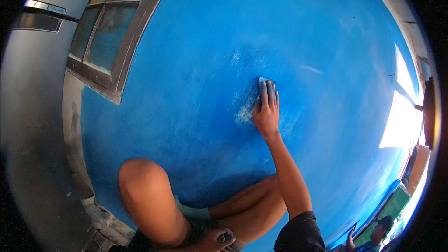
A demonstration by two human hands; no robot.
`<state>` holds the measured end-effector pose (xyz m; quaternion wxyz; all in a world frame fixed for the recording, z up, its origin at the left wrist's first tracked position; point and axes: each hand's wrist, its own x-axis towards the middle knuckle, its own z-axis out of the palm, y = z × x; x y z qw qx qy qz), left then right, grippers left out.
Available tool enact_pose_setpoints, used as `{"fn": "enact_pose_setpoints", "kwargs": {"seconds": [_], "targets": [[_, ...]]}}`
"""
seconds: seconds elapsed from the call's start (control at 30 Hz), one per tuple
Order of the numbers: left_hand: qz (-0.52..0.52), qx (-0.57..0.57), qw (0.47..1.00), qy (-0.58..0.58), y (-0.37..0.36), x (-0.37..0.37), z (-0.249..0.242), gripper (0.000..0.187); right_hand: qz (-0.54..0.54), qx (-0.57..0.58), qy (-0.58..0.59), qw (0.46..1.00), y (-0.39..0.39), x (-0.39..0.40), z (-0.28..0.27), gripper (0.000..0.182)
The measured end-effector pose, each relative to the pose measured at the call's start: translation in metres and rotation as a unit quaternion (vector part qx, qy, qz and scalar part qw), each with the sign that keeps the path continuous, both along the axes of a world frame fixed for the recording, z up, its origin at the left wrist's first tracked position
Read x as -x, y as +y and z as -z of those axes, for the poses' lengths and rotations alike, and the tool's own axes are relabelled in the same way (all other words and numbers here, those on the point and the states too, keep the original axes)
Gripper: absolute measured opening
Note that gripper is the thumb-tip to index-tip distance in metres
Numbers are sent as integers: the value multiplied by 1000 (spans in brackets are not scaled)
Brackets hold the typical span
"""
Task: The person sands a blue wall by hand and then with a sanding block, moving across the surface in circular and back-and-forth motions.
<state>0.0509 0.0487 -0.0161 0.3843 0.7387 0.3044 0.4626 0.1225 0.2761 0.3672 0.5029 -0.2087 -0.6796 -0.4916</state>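
Fingers (pixel 267 94) of the right hand (pixel 266 112) lie flat and together, pressing a small pale blue-grey rectangular sanding pad (pixel 263 80) against the painted blue plaster wall (pixel 186 65). Only the pad's top edge peeks out at twelve o'clock from the fingertips; the rest is covered by the hand, so its long axis cannot be told for certain, though the visible edge runs roughly from nine to three o'clock. A whitish scuffed patch (pixel 244 112) sits on the wall just beside the hand at about eight o'clock, touching the thumb side, and fainter pale streaks lie at about eleven o'clock from the pad. The right forearm runs down toward five o'clock to a dark sleeve.

The left hand (pixel 215 239) rests low at the frame's bottom, well apart from the pad, curled near the ankle; it seems clenched around something small and dark, but I cannot tell what. The right hand is plainly the nearer one to the pad. A bent bare knee (pixel 142 182) rises at seven o'clock from the working hand. A brown wooden-framed window (pixel 112 32) stands at ten o'clock. Another person (pixel 375 235) is partly cut off at the lower right edge, small and blurred.
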Motion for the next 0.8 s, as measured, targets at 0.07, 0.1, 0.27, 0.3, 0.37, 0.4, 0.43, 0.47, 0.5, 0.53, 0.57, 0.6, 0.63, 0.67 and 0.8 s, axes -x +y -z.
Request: {"fn": "enact_pose_setpoints", "kwargs": {"seconds": [0.07,0.1,0.27,0.3,0.37,0.4,0.43,0.47,0.5,0.53,0.57,0.6,0.63,0.67,0.8], "targets": [[-11,-25,999,-22,-3,1,-4,25,-1,-3,7,1000,1,1,2,53],[-21,-49,997,-48,-4,-1,-6,23,-1,-5,1,1000,1,1,2,53],[-31,-83,995,-44,-3,-10,3,23,13,-8,1,1000,4,2,3,55],[-24,-103,993,-57,-7,-10,-1,22,14,-7,-1,1000,4,2,4,55],[-19,-93,994,-59,-16,-4,-10,24,27,-1,13,1000,4,5,5,55],[-14,-81,995,-62,-21,-2,-13,27,29,1,13,999,3,5,6,55],[-12,-79,995,-61,-10,-7,5,27,32,3,17,999,3,6,6,55],[3,-86,994,-70,13,-16,35,26,35,6,21,999,2,6,5,56],[18,-92,992,-80,17,-19,40,26,38,9,21,999,2,6,3,56],[21,-87,993,-79,19,-20,48,26,33,7,22,999,2,7,3,54],[16,-92,992,-86,13,-14,34,24,29,8,22,999,3,6,4,52],[11,-96,991,-93,7,-10,21,22,33,16,23,999,2,5,5,52],[14,-89,992,-92,1,-8,14,22,31,18,18,999,0,4,5,52],[10,-72,994,-82,-4,-4,7,21,26,18,16,999,-2,6,4,52],[10,-46,995,-87,-12,4,-3,21,21,21,20,999,0,4,7,53]]}}
